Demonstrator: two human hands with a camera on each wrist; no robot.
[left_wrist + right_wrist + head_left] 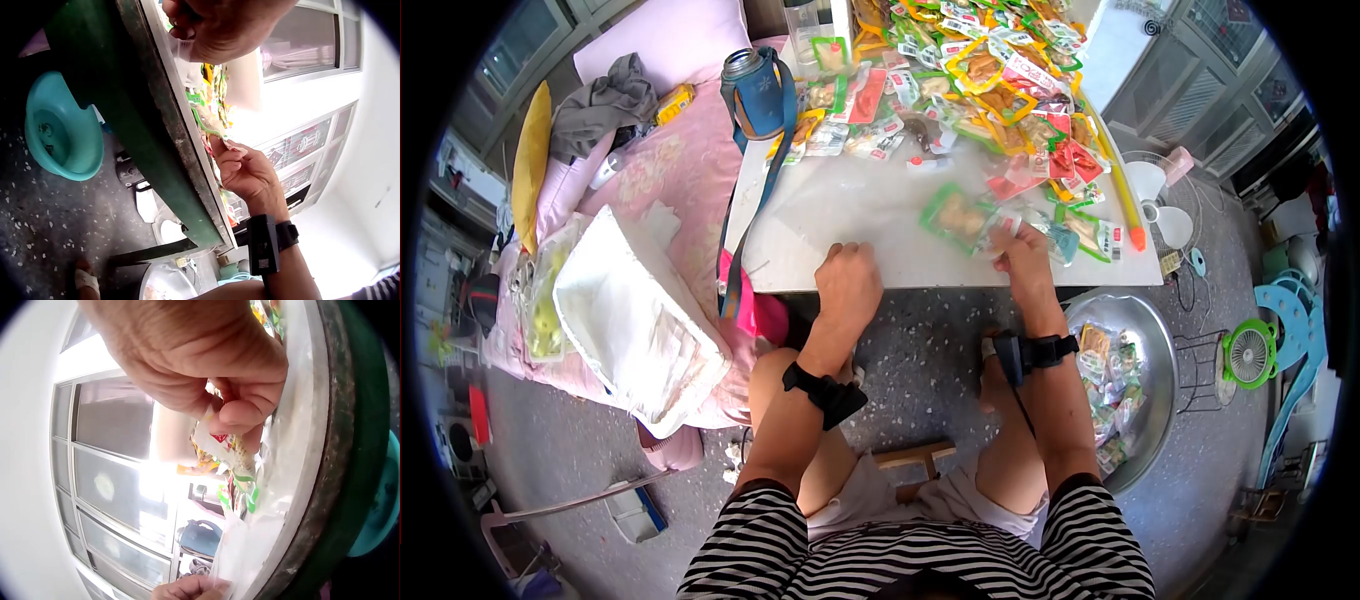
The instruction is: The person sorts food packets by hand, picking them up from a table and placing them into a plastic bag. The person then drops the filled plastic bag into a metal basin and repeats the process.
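Observation:
At the table's front edge, my right hand (1028, 262) pinches a corner of a clear snack packet (956, 216) with green edging and pale pieces inside. The packet stretches leftward above the tabletop, slightly blurred. In the right wrist view, thumb and fingers grip its whitish end, which carries a red label. My left hand (849, 287) is curled at the same edge, left of the packet. In the right wrist view, its fingers hold a thin clear plastic bag (232, 551) by the edge. Part of that bag is hidden behind the hand in the left wrist view.
A heap of snack packets (1000, 85) covers the back of the white table (800, 255). A blue flask (755, 95) with a strap stands at the left edge. A metal basin (1155, 410) with packets sits on the floor right; a white foam box (630, 310) lies left.

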